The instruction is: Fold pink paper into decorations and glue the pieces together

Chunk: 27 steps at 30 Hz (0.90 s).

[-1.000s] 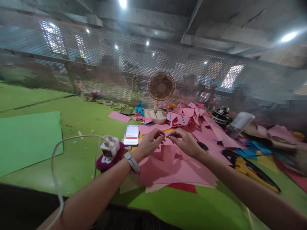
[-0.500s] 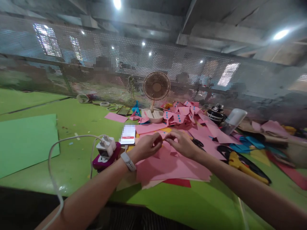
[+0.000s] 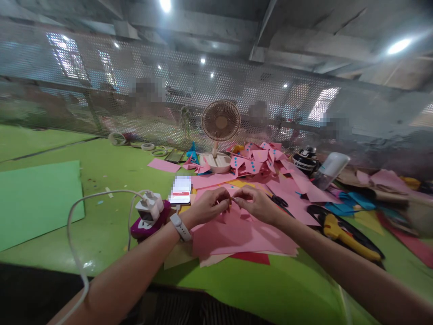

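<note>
My left hand [image 3: 210, 206], with a white watch [image 3: 180, 227] on its wrist, is closed in a pinch over the pink paper sheets [image 3: 243, 237]. Facing it, my right hand [image 3: 254, 204] pinches too, and the fingertips of both hands nearly meet. Between them is a tiny yellowish-brown bit, too small to name. Under the hands lie the stacked pink sheets, with a red sheet [image 3: 252, 258] poking out at the front. Black-handled scissors [image 3: 280, 201] rest just beyond my right hand.
A phone [image 3: 180, 189] and a purple power strip with white plugs [image 3: 149, 210] are at left, their cable crossing my left forearm. Behind stand a small fan [image 3: 221, 121] and piled folded pink papers [image 3: 259, 158]. A yellow glue gun [image 3: 348, 237] lies right.
My right fingers have curled in and shifted slightly toward the left hand's fingertips. My left hand has barely moved; both still pinch.
</note>
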Available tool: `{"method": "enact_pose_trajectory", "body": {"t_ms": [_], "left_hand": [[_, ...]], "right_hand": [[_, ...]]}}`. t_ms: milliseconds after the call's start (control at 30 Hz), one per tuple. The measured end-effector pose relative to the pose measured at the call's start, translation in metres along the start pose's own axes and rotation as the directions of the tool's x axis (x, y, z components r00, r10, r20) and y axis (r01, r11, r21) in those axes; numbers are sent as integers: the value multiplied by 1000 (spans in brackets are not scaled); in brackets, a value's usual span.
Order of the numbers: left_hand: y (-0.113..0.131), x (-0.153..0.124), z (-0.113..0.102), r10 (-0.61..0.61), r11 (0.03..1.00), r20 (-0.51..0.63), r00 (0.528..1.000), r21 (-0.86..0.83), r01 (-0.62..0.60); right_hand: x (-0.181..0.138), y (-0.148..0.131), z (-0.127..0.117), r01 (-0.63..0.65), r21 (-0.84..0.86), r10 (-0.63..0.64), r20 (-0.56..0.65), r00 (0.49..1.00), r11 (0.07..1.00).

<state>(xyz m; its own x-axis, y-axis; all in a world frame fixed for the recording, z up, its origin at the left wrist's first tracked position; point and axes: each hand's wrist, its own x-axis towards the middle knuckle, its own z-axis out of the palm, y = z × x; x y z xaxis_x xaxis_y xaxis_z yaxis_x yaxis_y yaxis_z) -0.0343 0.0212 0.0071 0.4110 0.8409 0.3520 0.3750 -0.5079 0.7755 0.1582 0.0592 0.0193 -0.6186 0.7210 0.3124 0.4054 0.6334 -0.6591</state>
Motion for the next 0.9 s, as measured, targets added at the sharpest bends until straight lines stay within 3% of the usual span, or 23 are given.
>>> {"method": "enact_pose_trajectory", "body": {"t_ms": [400,467,567,700,900], "left_hand": [[6,0,-2,-36,995,-25,999,93,39],[7,0,-7,-91,977,-106,990,184,110],[6,2,-14,-262,907,-224,939,276,319],[-7,2,-14,-446,859,-82,891,238,453],[-24,2,-4,-372,925,86,924,124,360]], "right_hand": [[0,-1,1,20,37,-19,-27,999,999],[-4,1,1,2,76,0,-21,1000,997],[-13,3,0,-77,133,76,18,997,988],[-26,5,0,-146,65,143,44,989,987],[-31,12,12,-193,67,188,76,979,979]]}}
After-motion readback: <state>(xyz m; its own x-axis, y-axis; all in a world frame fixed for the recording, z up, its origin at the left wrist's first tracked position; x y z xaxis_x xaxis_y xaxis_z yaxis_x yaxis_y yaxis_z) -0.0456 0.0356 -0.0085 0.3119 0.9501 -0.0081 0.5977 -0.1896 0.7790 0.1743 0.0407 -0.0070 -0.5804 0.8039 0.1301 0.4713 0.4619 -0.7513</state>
